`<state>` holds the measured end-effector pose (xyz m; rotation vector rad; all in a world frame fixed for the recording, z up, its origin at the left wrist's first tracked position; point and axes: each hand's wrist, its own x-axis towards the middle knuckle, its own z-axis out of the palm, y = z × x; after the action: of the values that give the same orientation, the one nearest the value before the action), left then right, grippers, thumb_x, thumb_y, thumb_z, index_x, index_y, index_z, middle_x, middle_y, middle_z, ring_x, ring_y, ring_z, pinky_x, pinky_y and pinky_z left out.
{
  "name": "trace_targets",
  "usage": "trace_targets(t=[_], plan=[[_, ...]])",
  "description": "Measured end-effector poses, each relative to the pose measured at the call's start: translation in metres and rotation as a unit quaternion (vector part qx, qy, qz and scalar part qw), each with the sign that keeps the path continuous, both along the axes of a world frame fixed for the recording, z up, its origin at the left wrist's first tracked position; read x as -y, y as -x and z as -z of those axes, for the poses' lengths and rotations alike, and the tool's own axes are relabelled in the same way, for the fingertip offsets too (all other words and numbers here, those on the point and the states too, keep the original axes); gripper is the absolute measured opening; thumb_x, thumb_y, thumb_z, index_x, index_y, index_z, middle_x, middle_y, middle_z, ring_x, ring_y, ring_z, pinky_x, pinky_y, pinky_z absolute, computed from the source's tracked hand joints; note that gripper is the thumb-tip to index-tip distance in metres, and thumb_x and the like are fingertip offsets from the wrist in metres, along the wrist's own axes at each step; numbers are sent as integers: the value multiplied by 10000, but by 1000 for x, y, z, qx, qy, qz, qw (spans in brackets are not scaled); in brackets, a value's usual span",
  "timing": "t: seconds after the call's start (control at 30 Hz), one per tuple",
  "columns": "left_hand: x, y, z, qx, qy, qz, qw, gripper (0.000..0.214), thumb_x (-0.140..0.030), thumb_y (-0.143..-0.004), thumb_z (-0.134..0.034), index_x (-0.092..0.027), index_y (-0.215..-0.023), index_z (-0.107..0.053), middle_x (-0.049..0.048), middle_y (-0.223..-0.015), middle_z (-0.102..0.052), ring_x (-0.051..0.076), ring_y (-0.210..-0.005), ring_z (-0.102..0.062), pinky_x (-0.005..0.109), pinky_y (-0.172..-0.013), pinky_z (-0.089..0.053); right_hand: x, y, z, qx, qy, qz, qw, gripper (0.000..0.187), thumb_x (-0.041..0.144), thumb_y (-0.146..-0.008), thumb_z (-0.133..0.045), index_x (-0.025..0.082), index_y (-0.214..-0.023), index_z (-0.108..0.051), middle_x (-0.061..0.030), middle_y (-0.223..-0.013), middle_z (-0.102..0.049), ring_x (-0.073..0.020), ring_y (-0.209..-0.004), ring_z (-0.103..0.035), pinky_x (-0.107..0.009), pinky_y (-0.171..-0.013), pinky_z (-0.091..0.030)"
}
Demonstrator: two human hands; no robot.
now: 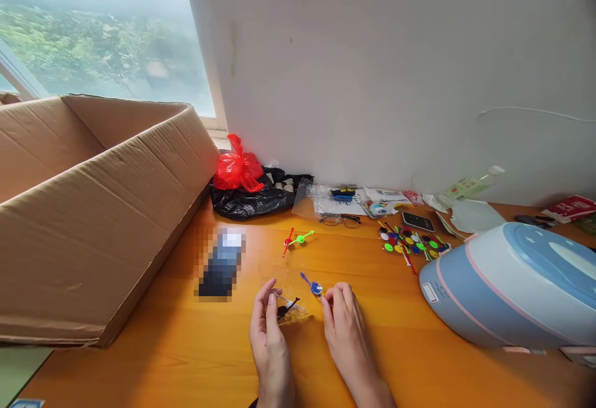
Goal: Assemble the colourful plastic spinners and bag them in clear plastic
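Clear plastic bag [292, 310] pinched in left hand [267, 333]; right hand [343, 324] slack, fingertips at blue plastic pointer [313, 285]; light pinch may let bag slip.

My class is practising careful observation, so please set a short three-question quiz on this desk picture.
1. True or false: the cardboard box stands at the left end of the table.
2. What colour is the tied bag resting on the black bag? A blue, B red, C yellow.
3. What does the left hand hold by its edge, with the right hand at the other side?
Key: 1 true. 2 B. 3 a small clear bag.
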<state>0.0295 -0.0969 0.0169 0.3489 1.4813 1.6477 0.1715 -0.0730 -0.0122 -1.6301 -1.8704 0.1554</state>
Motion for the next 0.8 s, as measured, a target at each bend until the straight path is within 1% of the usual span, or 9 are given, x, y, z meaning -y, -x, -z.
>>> trace_targets(t=[0.13, 0.3, 0.43, 0.5, 0.57, 0.6, 0.67, 0.7, 0.8], plan=[[1, 0, 1, -4, 2, 8, 1000, 533, -597, -932, -696, -214, -1300, -742, 93, -1238, -717, 267, -1133, -685, 334, -945, -544, 3, -4, 1, -3, -18, 0, 1000, 258, 274, -1096, -445, 240, -910, -620, -78, -908, -607, -238, -784, -639, -344, -718, -547], [3, -1, -5, -9, -7, 2, 1000, 510, -583, -930, -695, -207, -1271, -747, 81, -1215, -720, 253, -1177, -660, 320, -988, -506, 13, -14, 6, -25, 2, -30, 999, 188, 265, -1104, -453, 223, -1145, -631, -103, -1060, -634, -265, -957, -663, -392, -852, -575], [9, -3, -4, -5, -10, 7, 1000, 533, -600, -922, -704, -207, -1281, -740, 87, -1234, -723, 257, -1172, -669, 326, -988, -516, 28, -21, 12, -39, -14, -13, 999, 182, 285, -1092, -500, 222, -1165, -655, -112, -1086, -648, -274, -994, -683, -403, -874, -599], [11, -4, -1, -4, -16, 13, 1000, 561, -605, -914, -720, -206, -1307, -729, 100, -1250, -726, 268, -1175, -680, 334, -970, -537, 37, -24, 12, -29, -20, -8, 999, 214, 284, -1085, -525, 223, -1224, -676, -127, -1152, -673, -285, -1056, -694, -418, -913, -609], [12, -5, 1, -7, -25, 17, 1000, 580, -599, -903, -743, -204, -1327, -719, 116, -1276, -729, 281, -1188, -687, 342, -953, -560, 45, -26, 12, -1, -10, -24, 1000, 316, 256, -1085, -519, 239, -1366, -664, -140, -1306, -684, -301, -1191, -678, -456, -1002, -600], [12, -5, 3, -11, -28, 19, 999, 581, -593, -904, -749, -203, -1333, -713, 123, -1290, -729, 286, -1196, -689, 348, -957, -567, 49, -27, 11, 14, 0, -39, 999, 375, 233, -1086, -506, 257, -1434, -644, -132, -1388, -675, -307, -1271, -652, -479, -1052, -585], [13, -5, 6, -23, -35, 31, 999, 569, -581, -925, -736, -210, -1354, -696, 133, -1345, -716, 291, -1226, -685, 372, -1003, -565, 55, -27, 10, 26, 13, -67, 997, 445, 190, -1086, -478, 280, -1495, -629, -102, -1475, -664, -311, -1388, -595, -515, -1119, -559], [14, -5, 8, -29, -41, 42, 998, 568, -573, -934, -730, -215, -1372, -682, 136, -1390, -697, 294, -1265, -672, 386, -1049, -551, 57, -27, 10, 20, 10, -73, 997, 443, 181, -1085, -472, 274, -1480, -651, -97, -1467, -679, -312, -1406, -587, -525, -1127, -559], [21, -4, 14, -51, -54, 80, 994, 639, -531, -932, -753, -243, -1482, -602, 132, -1559, -582, 301, -1451, -554, 404, -1217, -440, 62, -29, 8, -27, -24, -63, 997, 384, 200, -1087, -478, 231, -1365, -742, -129, -1329, -757, -311, -1315, -662, -531, -1087, -594]])
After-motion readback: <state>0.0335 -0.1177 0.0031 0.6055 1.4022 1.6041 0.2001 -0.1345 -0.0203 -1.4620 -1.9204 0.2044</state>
